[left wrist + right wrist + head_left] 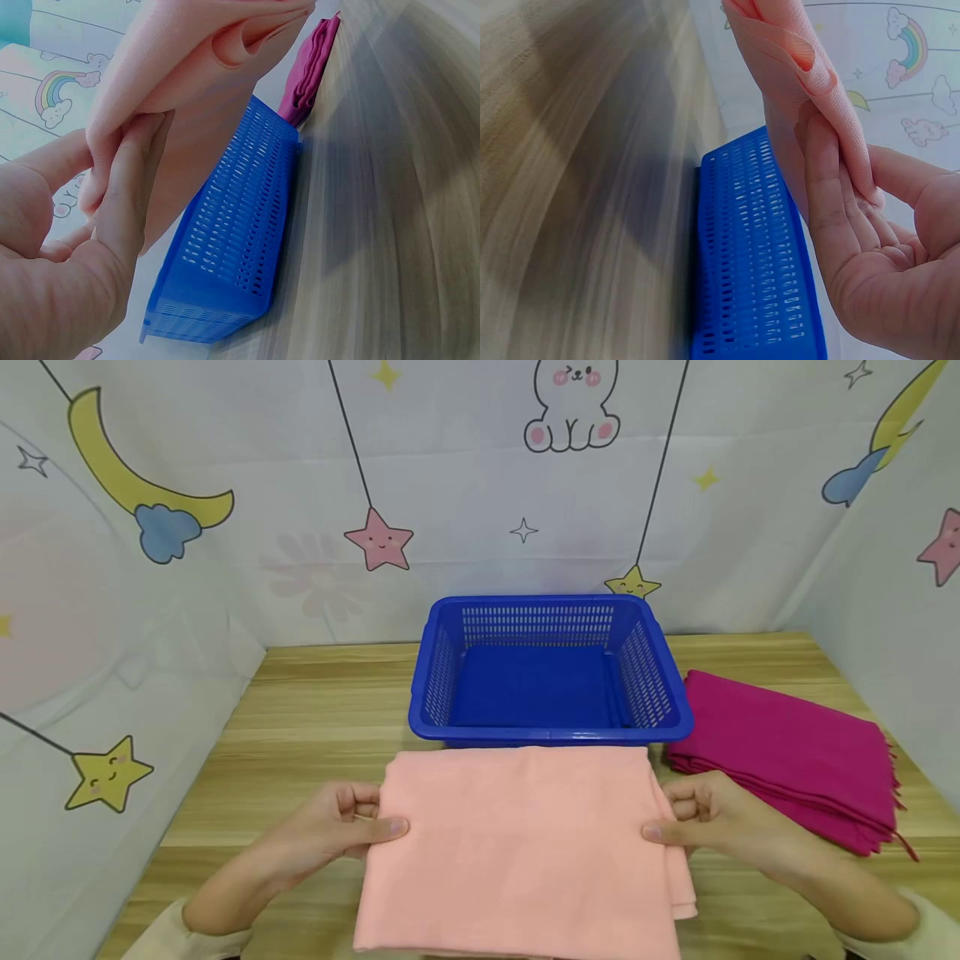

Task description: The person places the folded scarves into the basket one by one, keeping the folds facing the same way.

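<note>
A folded pink cloth [517,852] hangs between both hands, raised above the table in front of the basket. At its left edge my left hand [337,822] pinches it, thumb on top and fingers underneath. My right hand [697,810] grips the opposite edge the same way. Rolled layers of the pink cloth [187,82] show from below in the left wrist view. Just beyond it stands a blue plastic basket [551,733] with perforated walls. Inside the basket lies a flat, folded blue cloth [528,685].
A folded magenta cloth [787,752] with fringed ends lies on the wooden table [315,693], right of the basket. White fabric [465,485] printed with stars and moons walls off the back and both sides.
</note>
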Motion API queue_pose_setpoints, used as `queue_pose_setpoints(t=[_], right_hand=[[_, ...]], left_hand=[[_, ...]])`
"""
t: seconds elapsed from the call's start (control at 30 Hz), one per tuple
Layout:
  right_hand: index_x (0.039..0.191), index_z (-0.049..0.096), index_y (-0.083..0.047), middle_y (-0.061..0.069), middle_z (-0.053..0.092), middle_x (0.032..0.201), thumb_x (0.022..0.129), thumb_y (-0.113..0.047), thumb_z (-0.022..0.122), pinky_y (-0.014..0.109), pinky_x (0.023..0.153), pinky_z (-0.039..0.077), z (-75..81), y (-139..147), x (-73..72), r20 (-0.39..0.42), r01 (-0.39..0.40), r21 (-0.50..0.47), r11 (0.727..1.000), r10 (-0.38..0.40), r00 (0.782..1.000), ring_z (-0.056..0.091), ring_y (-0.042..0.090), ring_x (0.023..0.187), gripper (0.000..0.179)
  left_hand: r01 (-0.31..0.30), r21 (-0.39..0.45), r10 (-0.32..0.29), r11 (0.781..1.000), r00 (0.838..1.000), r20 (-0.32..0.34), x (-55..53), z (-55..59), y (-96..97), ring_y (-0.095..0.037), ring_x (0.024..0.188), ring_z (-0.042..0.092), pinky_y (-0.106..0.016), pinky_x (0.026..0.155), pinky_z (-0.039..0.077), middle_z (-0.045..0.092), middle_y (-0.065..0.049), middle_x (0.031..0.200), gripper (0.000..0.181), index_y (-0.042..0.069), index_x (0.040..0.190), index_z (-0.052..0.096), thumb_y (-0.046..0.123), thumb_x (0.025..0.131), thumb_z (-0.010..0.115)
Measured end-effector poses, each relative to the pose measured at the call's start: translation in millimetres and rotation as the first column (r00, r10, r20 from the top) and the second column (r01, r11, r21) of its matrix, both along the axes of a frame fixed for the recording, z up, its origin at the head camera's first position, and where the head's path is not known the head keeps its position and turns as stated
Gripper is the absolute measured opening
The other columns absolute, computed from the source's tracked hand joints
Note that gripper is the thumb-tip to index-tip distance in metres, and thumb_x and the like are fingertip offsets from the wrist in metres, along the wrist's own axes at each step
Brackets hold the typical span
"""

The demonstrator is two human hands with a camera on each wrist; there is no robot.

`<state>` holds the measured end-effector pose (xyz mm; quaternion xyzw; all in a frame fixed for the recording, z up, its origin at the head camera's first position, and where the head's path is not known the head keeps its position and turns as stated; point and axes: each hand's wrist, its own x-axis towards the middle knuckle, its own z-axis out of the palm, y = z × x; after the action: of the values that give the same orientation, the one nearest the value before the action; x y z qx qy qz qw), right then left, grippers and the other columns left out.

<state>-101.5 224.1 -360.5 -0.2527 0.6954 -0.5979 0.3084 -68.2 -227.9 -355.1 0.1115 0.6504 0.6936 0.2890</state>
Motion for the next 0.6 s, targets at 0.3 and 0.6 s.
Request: queue_pose_setpoints(t=[0.3, 0.6], right_hand=[[0.121, 0.059, 0.014, 0.023, 0.071, 0.102, 0.099, 0.000, 0.058, 0.046, 0.075, 0.059, 12.4, 3, -6.9, 0.046, 0.009, -0.001, 1.000, -0.009, 0.999, 0.071, 0.036, 0.089, 0.027], [0.121, 0.060, 0.013, 0.021, 0.072, 0.099, 0.098, -0.005, 0.062, 0.043, 0.075, 0.059, 27.6, 4, -15.8, 0.017, 0.043, 0.070, 0.997, -0.044, 0.999, 0.072, 0.033, 0.087, 0.029]], left_hand=[[-0.021, -0.059, 0.018, 0.998, 0.999, -0.041, -5.0, 15.4, 4.1, -0.023, 0.088, 0.073, -0.042, 0.078, 0.059, 0.072, -0.013, 0.101, 0.035, -0.015, 0.121, 0.059, 0.008, 0.096, 0.067], [-0.040, -0.059, 0.035, 0.997, 0.996, -0.084, -13.9, 28.2, 6.2, -0.023, 0.087, 0.073, -0.041, 0.078, 0.059, 0.073, -0.012, 0.099, 0.036, -0.016, 0.122, 0.057, 0.007, 0.096, 0.066]])
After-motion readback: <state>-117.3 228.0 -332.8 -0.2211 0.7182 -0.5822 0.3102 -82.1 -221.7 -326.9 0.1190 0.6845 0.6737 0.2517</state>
